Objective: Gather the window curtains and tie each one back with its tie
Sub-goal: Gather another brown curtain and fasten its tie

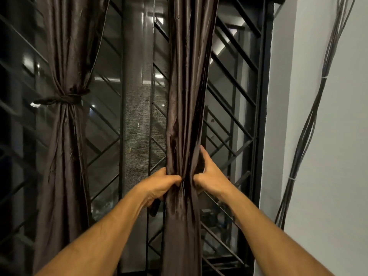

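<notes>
Two dark brown satin curtains hang before a window. The left curtain is bunched and bound at its waist by a knotted tie of the same cloth. The right curtain hangs gathered into a narrow column. My left hand grips its left side, and a dark strip, perhaps the tie's end, hangs below that fist. My right hand grips the curtain's right side, fingers curled into the folds. The two thumbs nearly meet at the front of the bundle.
Behind the curtains are a black metal window grille with diagonal bars and a mesh screen panel. A white wall stands at the right, with a bundle of dark cables running up it.
</notes>
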### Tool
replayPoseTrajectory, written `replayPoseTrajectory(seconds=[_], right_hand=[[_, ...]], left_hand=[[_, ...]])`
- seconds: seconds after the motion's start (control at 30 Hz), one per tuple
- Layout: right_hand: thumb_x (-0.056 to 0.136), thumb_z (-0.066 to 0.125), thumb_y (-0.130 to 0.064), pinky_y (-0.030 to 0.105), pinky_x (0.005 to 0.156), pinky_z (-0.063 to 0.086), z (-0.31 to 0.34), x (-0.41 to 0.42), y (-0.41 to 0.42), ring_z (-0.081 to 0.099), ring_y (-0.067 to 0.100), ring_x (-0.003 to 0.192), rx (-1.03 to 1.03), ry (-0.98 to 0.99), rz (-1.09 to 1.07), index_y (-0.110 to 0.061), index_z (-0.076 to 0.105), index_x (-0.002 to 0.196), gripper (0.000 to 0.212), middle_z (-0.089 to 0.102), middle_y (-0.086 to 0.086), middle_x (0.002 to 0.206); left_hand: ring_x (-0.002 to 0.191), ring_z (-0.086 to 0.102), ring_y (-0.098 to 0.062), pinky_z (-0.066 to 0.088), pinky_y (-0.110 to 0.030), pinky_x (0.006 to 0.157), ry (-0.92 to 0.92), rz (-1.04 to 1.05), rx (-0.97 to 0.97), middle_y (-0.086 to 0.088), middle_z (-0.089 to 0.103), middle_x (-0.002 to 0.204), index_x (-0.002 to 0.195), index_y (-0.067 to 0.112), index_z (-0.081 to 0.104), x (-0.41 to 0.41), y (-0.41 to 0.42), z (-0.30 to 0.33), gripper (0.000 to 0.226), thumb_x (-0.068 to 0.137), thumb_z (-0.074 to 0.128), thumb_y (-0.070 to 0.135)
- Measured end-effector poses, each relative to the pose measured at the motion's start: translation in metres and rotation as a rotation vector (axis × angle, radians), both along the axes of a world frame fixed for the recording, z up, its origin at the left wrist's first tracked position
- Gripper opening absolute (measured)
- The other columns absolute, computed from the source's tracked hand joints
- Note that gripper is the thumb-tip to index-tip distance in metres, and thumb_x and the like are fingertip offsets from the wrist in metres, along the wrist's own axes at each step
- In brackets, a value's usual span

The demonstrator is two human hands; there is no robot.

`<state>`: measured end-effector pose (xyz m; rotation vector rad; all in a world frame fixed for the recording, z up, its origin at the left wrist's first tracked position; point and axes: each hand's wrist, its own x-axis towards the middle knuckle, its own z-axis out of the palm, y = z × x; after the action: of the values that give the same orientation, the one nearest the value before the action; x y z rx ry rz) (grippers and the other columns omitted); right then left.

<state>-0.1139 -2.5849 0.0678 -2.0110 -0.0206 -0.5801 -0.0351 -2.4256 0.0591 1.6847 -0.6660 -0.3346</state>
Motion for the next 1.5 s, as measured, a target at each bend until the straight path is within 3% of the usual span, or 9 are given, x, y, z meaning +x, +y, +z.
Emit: replayPoseTrajectory(seconds=[0.13, 0.4, 0.53, 0.67, 0.83, 0.93, 1.1, 1.23, 1.5], right_hand=[[0.087, 0.066, -0.013, 0.034, 0.099, 0.05, 0.017, -0.001, -0.003, 0.053, 0.028, 0.121, -0.573, 0.122, -0.22, -0.014, 0.066, 0.125, 0.038, 0.045, 0.003, 0.134], [0.098, 0.058, -0.033, 0.061, 0.123, 0.007, -0.007, -0.021, -0.013, 0.01, 0.037, 0.155, -1.208, -0.036, -0.547, -0.021, 0.076, 0.115, 0.027, 0.042, 0.012, 0.153], [0.097, 0.055, -0.031, 0.053, 0.109, 0.026, -0.013, -0.042, 0.002, 0.046, 0.035, 0.125, -1.281, -0.011, -0.675, -0.021, 0.075, 0.1, 0.022, 0.062, 0.008, 0.121], [0.102, 0.052, -0.039, 0.041, 0.075, 0.049, -0.011, -0.053, 0.018, 0.066, 0.031, 0.075, -0.639, 0.069, -0.477, -0.015, 0.06, 0.072, 0.04, 0.062, 0.002, 0.067], [0.108, 0.04, -0.028, 0.034, 0.073, 0.059, -0.017, -0.049, 0.027, 0.078, 0.025, 0.082, 0.289, 0.278, 0.0, -0.005, 0.073, 0.103, 0.041, 0.08, 0.013, 0.084], [0.106, 0.042, -0.025, 0.037, 0.085, 0.055, -0.022, -0.039, 0.023, 0.076, 0.024, 0.1, 0.27, 0.295, 0.046, -0.008, 0.075, 0.11, 0.038, 0.08, 0.01, 0.101], [0.105, 0.055, -0.02, 0.049, 0.097, 0.056, -0.027, -0.03, 0.014, 0.066, 0.026, 0.095, 0.159, 0.221, -0.018, -0.013, 0.066, 0.092, 0.018, 0.063, 0.015, 0.093], [0.099, 0.066, -0.012, 0.047, 0.082, 0.06, -0.032, -0.026, 0.013, 0.064, 0.025, 0.082, 0.165, 0.137, -0.138, -0.017, 0.053, 0.062, 0.04, 0.055, 0.011, 0.072], [0.086, 0.081, -0.007, 0.03, 0.052, 0.058, -0.037, -0.029, 0.017, 0.072, 0.022, 0.06, 0.406, 0.043, -0.193, -0.008, 0.06, 0.084, 0.021, 0.069, 0.014, 0.076]], left_hand=[[0.073, 0.077, -0.023, 0.062, -0.034, 0.061, -0.041, 0.002, 0.116, -0.007, 0.079, 0.082, 0.117, 0.01, 0.064, 0.008, 0.006, 0.01, 0.039, 0.079, 0.064, 0.004], [0.076, 0.073, -0.005, 0.053, -0.018, 0.061, -0.297, -0.03, 0.292, 0.007, 0.078, 0.084, 0.106, 0.028, 0.068, 0.002, 0.008, 0.016, 0.014, 0.094, 0.065, 0.022], [0.099, 0.069, -0.008, 0.055, -0.029, 0.094, -0.44, 0.078, 0.25, 0.008, 0.074, 0.105, 0.109, 0.027, 0.07, -0.003, -0.003, 0.011, 0.02, 0.091, 0.076, 0.022], [0.107, 0.07, -0.016, 0.053, -0.027, 0.088, -0.512, 0.254, 0.237, -0.001, 0.075, 0.115, 0.119, 0.015, 0.073, -0.015, -0.014, 0.0, 0.034, 0.089, 0.079, 0.029], [0.056, 0.062, -0.016, 0.048, -0.028, 0.049, -0.404, 0.495, 0.154, -0.002, 0.066, 0.064, 0.07, 0.014, 0.07, -0.029, -0.017, -0.005, 0.027, 0.082, 0.083, 0.033], [0.039, 0.057, -0.018, 0.045, -0.025, 0.037, -0.095, 0.424, -0.029, -0.007, 0.062, 0.051, 0.064, 0.009, 0.066, -0.033, -0.017, -0.007, 0.029, 0.082, 0.085, 0.021], [0.065, 0.07, -0.028, 0.064, -0.036, 0.058, 0.216, 0.194, -0.304, -0.021, 0.07, 0.077, 0.086, 0.004, 0.056, -0.036, -0.008, -0.01, 0.017, 0.093, 0.07, -0.001], [0.09, 0.075, -0.03, 0.062, -0.041, 0.081, 0.342, 0.12, -0.341, -0.02, 0.076, 0.094, 0.102, 0.004, 0.068, -0.041, -0.006, -0.017, 0.006, 0.098, 0.062, 0.004], [0.074, 0.076, -0.025, 0.062, -0.039, 0.075, 0.344, 0.119, -0.38, -0.01, 0.077, 0.079, 0.092, 0.005, 0.073, -0.052, -0.013, -0.023, 0.003, 0.089, 0.073, 0.007]])
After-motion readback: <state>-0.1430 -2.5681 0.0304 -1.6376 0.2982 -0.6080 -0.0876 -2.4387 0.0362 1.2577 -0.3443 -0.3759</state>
